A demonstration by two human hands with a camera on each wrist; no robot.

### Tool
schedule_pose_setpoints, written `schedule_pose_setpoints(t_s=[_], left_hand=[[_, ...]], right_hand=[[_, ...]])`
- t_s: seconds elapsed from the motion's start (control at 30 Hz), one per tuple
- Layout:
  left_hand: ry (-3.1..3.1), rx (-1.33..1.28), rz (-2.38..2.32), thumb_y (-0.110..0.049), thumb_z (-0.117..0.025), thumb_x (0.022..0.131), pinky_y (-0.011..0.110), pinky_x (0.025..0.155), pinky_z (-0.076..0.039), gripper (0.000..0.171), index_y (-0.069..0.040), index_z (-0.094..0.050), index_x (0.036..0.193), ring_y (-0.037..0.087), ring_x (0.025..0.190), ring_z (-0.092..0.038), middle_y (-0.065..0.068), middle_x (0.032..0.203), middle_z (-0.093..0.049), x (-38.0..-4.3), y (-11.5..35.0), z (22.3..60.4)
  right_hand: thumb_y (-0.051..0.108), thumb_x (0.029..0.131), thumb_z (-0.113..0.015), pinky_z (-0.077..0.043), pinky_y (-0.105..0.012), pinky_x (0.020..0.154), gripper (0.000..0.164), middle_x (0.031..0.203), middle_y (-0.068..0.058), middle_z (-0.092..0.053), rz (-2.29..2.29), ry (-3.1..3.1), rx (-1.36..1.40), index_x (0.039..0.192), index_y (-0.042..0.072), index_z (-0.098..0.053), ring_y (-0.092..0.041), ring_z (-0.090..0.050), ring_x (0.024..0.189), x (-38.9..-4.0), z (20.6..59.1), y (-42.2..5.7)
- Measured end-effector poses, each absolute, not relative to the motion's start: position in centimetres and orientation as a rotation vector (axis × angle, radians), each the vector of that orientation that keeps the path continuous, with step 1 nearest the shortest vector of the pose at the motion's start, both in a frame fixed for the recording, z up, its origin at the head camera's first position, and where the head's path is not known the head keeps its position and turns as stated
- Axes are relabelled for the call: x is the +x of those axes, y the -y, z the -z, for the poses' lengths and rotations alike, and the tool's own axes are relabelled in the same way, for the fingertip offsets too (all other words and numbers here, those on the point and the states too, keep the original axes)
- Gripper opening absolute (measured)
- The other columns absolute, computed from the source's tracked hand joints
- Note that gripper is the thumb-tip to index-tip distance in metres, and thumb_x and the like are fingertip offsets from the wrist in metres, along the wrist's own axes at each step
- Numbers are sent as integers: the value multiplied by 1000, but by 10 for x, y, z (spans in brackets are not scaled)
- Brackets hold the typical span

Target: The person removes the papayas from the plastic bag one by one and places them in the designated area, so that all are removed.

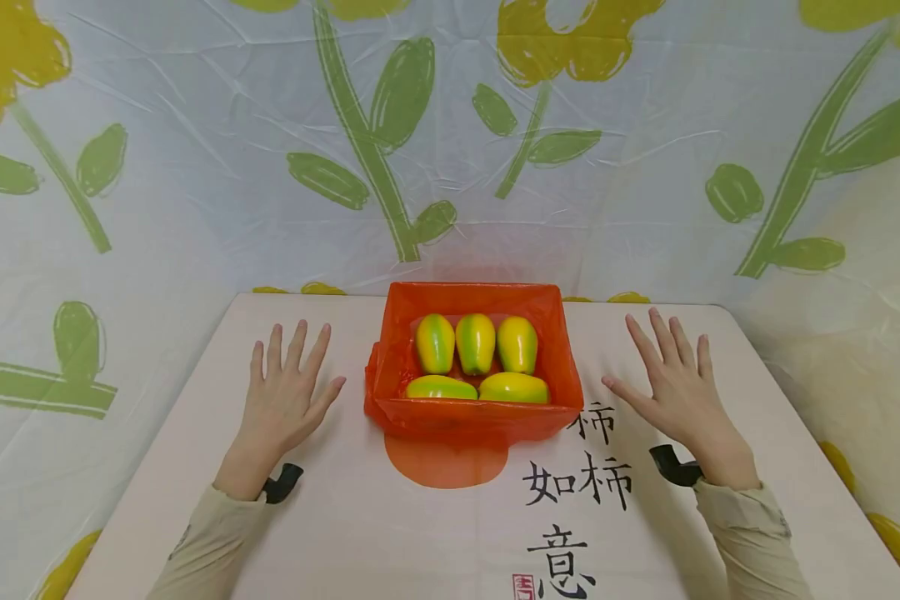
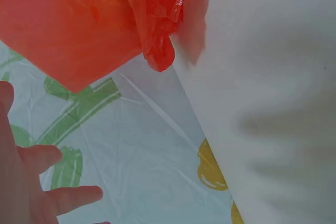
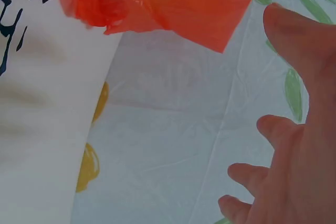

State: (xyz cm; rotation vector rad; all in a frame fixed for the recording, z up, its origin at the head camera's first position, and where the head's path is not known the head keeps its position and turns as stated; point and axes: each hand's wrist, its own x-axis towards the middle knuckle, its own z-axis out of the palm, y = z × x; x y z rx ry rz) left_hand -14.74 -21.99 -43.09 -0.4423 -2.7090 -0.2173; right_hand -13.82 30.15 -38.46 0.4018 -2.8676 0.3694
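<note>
A box (image 1: 457, 410) covered in red plastic film stands near the back of the table. Inside it lie several yellow-green mangoes (image 1: 476, 343), some in a back row and others lying sideways in front. My left hand (image 1: 287, 400) is spread to the left of the box, apart from it, holding nothing. To the right, my right hand (image 1: 678, 392) is likewise spread, fingers straight, touching no object. In the left wrist view the box's crumpled red plastic (image 2: 157, 30) hangs above the left fingers. The right wrist view has the red plastic (image 3: 173, 3) left of the right thumb.
The pale table (image 1: 330, 533) carries a printed orange circle and black characters (image 1: 579, 483). Behind and beside it hangs a flower-printed cloth (image 1: 255, 208). Black wrist mounts (image 1: 675, 467) sit at both wrists.
</note>
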Motion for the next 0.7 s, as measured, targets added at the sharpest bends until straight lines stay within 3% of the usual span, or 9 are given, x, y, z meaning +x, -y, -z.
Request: schedule_pose_setpoints(t_s=[0.33, 0.7], left_hand=[[2515, -558, 248, -58, -18, 101, 64, 108, -23, 72, -9, -45, 147, 49, 136, -34, 24, 141, -48, -155, 216, 427], [2438, -628, 364, -52, -25, 102, 59, 105, -33, 65, -10, -51, 144, 43, 127, -47, 20, 130, -60, -161, 194, 418]], right_hand=[[41, 97, -58, 11, -60, 114, 78, 161, -21, -19, -546, 2733, 461, 159, 13, -20, -42, -16, 147, -144, 373, -294], [17, 88, -70, -3, -57, 117, 70, 148, -23, -42, -800, 2520, 572, 149, 2, -38, -43, -36, 137, -158, 359, -278]])
